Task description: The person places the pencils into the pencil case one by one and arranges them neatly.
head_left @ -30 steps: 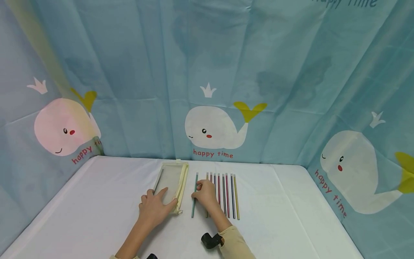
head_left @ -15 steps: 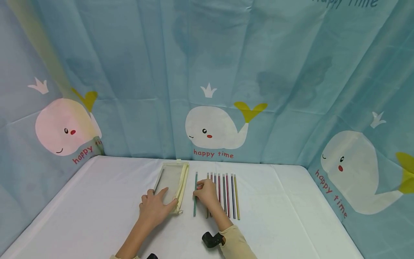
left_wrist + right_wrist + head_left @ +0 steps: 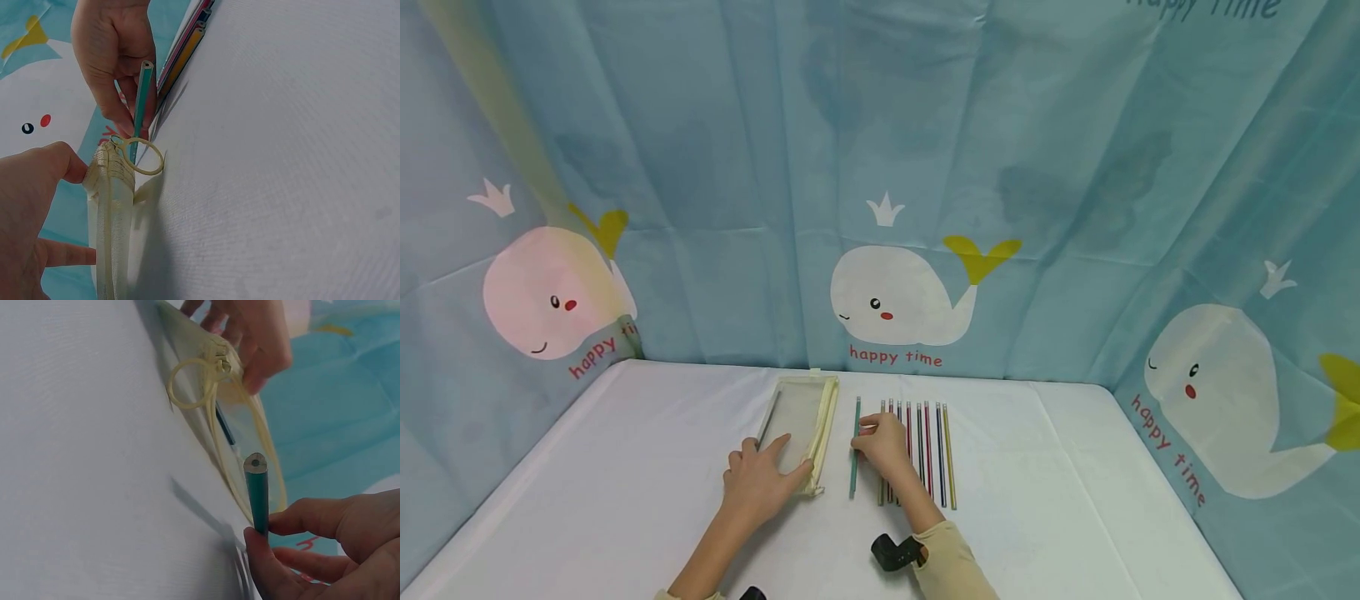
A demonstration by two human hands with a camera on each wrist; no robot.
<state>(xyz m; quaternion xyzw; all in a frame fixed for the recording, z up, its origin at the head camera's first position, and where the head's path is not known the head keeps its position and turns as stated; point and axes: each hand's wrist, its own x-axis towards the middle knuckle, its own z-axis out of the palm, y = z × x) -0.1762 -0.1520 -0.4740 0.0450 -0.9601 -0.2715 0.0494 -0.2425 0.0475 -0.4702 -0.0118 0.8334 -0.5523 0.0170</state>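
My left hand [image 3: 756,483] holds the near part of a pale yellow, see-through pencil case [image 3: 793,400], its thumb against the zipped edge. A dark pencil [image 3: 225,423] shows inside the case. The ring-shaped zip pull [image 3: 150,170] hangs at the near end of the zip. Just right of the case, my right hand [image 3: 883,446] pinches a teal pencil [image 3: 853,479] between thumb and fingers. In the right wrist view that pencil's near end is tilted up off the cloth, its shadow beside it. The case's far end is out of the left wrist view.
Right of the teal pencil, several pencils lie side by side in a row, the last one yellow [image 3: 950,458]; my right hand covers part of the row. A white cloth [image 3: 1037,500] covers the table. Behind it hangs a blue whale-print curtain [image 3: 737,292].
My right hand and the teal pencil have shifted slightly right and away from me, and the pencil lies straighter in view. My left hand and the case have hardly moved.
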